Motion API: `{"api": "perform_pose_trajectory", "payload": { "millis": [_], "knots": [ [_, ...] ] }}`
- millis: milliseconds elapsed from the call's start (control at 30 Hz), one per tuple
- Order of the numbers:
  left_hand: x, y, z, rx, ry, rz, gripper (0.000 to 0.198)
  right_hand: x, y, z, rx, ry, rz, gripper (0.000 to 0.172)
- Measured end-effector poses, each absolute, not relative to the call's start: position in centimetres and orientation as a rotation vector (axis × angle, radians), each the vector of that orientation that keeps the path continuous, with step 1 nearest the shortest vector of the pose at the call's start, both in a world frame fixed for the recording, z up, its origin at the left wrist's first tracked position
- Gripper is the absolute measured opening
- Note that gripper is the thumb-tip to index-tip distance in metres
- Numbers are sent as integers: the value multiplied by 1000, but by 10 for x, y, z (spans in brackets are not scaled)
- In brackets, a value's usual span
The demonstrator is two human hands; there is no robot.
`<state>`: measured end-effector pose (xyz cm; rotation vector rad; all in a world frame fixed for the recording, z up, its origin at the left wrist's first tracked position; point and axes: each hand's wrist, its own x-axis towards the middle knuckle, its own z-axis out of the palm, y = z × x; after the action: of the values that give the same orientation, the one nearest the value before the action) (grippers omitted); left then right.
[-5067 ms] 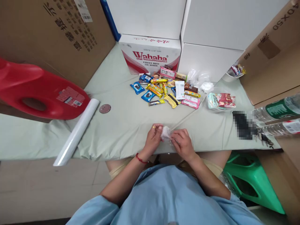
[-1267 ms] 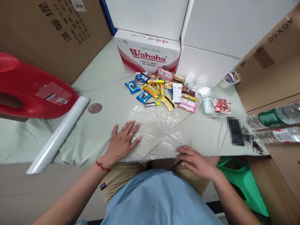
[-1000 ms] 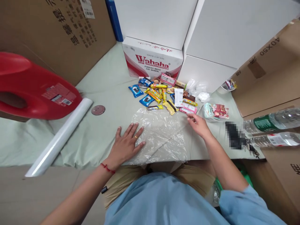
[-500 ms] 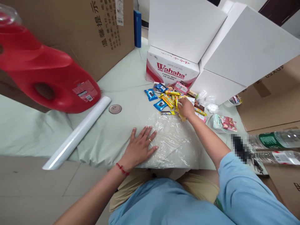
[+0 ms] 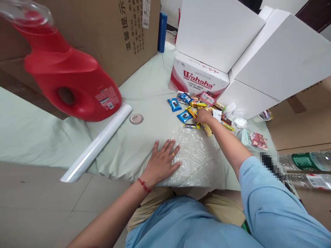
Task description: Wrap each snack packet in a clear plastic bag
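Observation:
My left hand point(image 5: 162, 162) lies flat with fingers spread, pressing the near left part of a clear plastic bag point(image 5: 196, 162) on the cloth. Farther off, my right hand point(image 5: 204, 116) reaches into a pile of small wrapped snacks. Its fingers are curled down onto a yellow snack packet point(image 5: 191, 111), and their tips are partly hidden. Around it are a blue snack packet point(image 5: 184, 116), another blue packet point(image 5: 174, 104), a pink packet point(image 5: 208, 98) and several yellow and brown ones.
A red detergent bottle point(image 5: 85, 86) and a white roll point(image 5: 98, 143) are at left, near a round brown disc point(image 5: 136, 119). Behind the snacks stand a Wahaha carton point(image 5: 199, 77) and white boxes point(image 5: 274, 51). At right are a pink snack pack point(image 5: 258, 140) and a plastic bottle point(image 5: 307, 161).
My right hand has shifted left within the pile, onto the yellow packet. The whole view has swung a little, moving things rightward. My left hand stays flat on the bag.

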<state>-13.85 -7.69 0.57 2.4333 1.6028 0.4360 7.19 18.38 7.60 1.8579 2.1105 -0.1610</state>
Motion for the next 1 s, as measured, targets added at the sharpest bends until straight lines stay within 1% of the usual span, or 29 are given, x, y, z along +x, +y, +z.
{"api": "perform_pose_trajectory", "payload": {
  "millis": [67,167,267,333,400,467,533,600,633,767,867,1000],
  "knots": [
    [-139,-77,6,2433,1607,439,64,75,182,81,1868,2108,-146,62],
    [-138,-77,7,2436,1609,437,64,87,174,100,1914,2120,-108,58],
    [-138,-77,7,2436,1608,430,65,106,150,128,1915,2302,-104,54],
    [-138,-77,8,2433,1610,423,64,118,120,143,1780,2468,-239,54],
    [-138,-77,8,2434,1613,417,64,124,84,149,1550,2537,-458,52],
    [-137,-77,8,2442,1617,413,64,125,48,144,1354,2533,-597,48],
    [-137,-77,7,2453,1617,402,64,122,20,129,1269,2485,-639,45],
    [-136,-77,8,2461,1620,382,65,119,3,112,1286,2424,-637,44],
    [-136,-77,8,2462,1623,367,65,117,-3,104,1313,2402,-640,46],
    [-134,-76,11,2456,1637,305,66,115,-14,86,1429,2427,-707,63],
    [-134,-76,11,2459,1633,280,68,118,-21,81,1485,2474,-726,61],
    [-134,-75,10,2472,1635,278,68,123,-25,79,1494,2487,-671,58]
  ]
}}
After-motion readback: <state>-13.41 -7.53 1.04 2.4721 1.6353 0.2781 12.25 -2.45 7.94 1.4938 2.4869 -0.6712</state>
